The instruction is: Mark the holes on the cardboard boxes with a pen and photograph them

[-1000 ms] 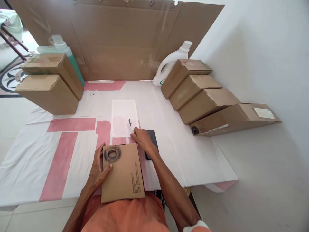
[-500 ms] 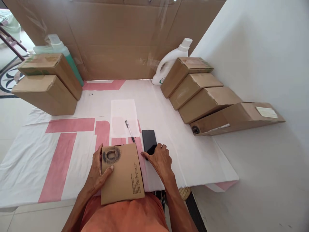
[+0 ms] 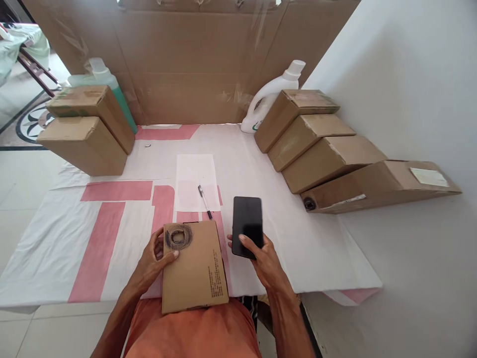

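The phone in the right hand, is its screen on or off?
Off. The phone, held in the right hand, shows a uniformly black screen with nothing lit.

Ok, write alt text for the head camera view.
Seen from above, a person's right hand holds a black phone while the left hand grips a flat cardboard box at the table's near edge. A pen lies beyond, with stacked boxes at both sides.

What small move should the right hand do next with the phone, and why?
Probably bring the phone over the box and aim it at the printed text. The right hand holds it lifted, screen dark, while the left hand steadies the box.
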`<state>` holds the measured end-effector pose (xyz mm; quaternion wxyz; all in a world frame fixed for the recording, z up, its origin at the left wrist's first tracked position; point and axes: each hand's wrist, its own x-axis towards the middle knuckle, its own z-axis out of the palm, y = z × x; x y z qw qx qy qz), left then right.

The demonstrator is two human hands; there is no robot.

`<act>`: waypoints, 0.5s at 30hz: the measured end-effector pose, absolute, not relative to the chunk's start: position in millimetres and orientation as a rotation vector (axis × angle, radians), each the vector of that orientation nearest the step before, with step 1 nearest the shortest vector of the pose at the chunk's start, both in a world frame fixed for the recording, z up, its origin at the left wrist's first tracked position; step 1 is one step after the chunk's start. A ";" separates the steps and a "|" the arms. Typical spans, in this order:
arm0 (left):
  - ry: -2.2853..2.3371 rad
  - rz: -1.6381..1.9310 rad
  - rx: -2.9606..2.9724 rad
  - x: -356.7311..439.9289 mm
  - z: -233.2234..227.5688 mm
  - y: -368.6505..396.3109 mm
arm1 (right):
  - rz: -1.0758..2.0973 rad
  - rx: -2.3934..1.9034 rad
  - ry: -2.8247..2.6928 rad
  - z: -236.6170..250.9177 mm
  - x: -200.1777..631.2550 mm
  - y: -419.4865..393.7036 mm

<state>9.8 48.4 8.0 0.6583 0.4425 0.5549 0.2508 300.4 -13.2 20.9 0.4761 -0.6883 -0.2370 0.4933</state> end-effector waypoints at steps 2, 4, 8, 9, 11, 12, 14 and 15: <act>1.241 0.625 0.975 14.9 8.1 48.5 | 1.346 -1.369 -0.468 42.1 291.3 -21.4; 1.218 0.684 0.963 23.1 6.3 50.3 | 1.466 -1.174 -0.436 57.6 279.1 -26.1; 1.138 0.795 1.010 41.2 -1.5 54.2 | 1.697 -0.958 -0.413 58.1 244.2 -24.6; 1.116 0.819 1.023 44.1 -3.5 54.4 | 1.756 -0.903 -0.387 53.4 234.1 -22.5; 1.076 0.856 1.040 46.5 -6.8 53.5 | 1.864 -0.786 -0.322 42.8 214.9 -17.8; 1.069 0.866 1.044 46.1 -7.8 52.4 | 1.911 -0.730 -0.287 38.2 206.6 -15.6; 1.087 0.871 1.053 43.5 -8.7 49.9 | 1.982 -0.652 -0.220 31.9 194.5 -12.4; 1.110 0.869 1.059 41.7 -8.8 48.7 | 2.003 -0.632 -0.189 30.3 190.7 -11.4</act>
